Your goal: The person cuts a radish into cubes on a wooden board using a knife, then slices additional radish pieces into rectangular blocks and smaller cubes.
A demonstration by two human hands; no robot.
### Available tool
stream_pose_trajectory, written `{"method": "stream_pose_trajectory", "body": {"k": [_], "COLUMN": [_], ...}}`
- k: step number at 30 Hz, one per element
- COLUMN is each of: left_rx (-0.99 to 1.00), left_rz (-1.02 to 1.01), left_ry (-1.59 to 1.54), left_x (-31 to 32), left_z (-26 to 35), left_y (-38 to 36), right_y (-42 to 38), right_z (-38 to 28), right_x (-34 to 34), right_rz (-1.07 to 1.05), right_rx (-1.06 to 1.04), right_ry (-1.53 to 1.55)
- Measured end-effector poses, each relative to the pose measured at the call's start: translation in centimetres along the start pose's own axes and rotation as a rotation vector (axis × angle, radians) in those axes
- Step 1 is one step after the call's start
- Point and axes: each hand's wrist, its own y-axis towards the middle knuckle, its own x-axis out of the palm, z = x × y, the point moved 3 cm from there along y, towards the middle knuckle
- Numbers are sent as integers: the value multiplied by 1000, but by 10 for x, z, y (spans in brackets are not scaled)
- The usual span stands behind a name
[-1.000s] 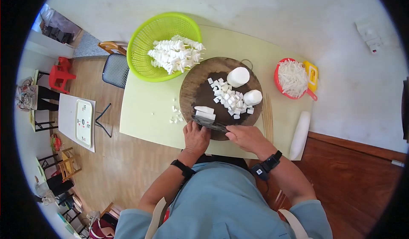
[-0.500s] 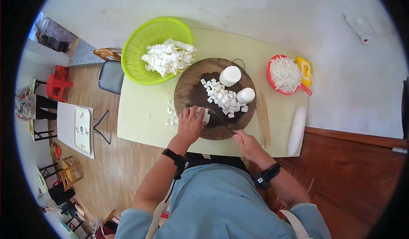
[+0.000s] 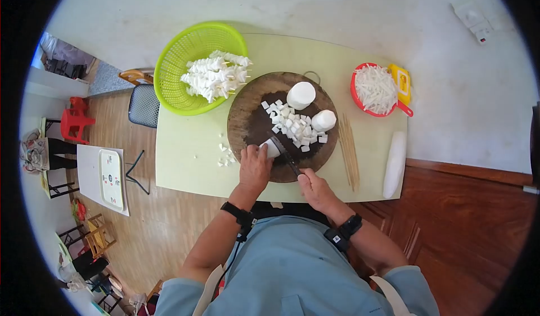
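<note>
between left grip (image 3: 255, 168) and knife (image 3: 289, 158), a white chunk (image 3: 271, 149)

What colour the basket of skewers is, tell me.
The basket is lime green, clearest in the head view.

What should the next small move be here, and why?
Probably the right hand should press the knife down through the white piece: the blade is at one end of it, the left hand steadies the other, and small white cubes lie nearby on the round board.
</note>
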Motion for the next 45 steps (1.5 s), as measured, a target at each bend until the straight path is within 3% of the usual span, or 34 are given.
{"method": "stream_pose_trajectory", "body": {"k": [2,4,8,23,34,45], "left_rx": [-6,-6,-12,5,31,53], "left_rz": [19,13,27,135,98,121], "left_ry": [-36,-38,-55,-83,-41,-78], "left_x": [1,3,5,4,5,0], "left_z": [-4,-5,-5,-7,-9,-4], "left_y": [2,2,0,6,5,6], "right_y": [2,3,5,10,7,-14], "right_z": [2,-4,-8,-22,-18,-23], "right_x": [3,5,-3,-19,-16,-12], "right_rz": [2,66,-24,37,-9,82], "right_rx": [-10,-149,2,-44,-128,-165], "right_ry": [16,-81,-37,-85,-172,-200]}}
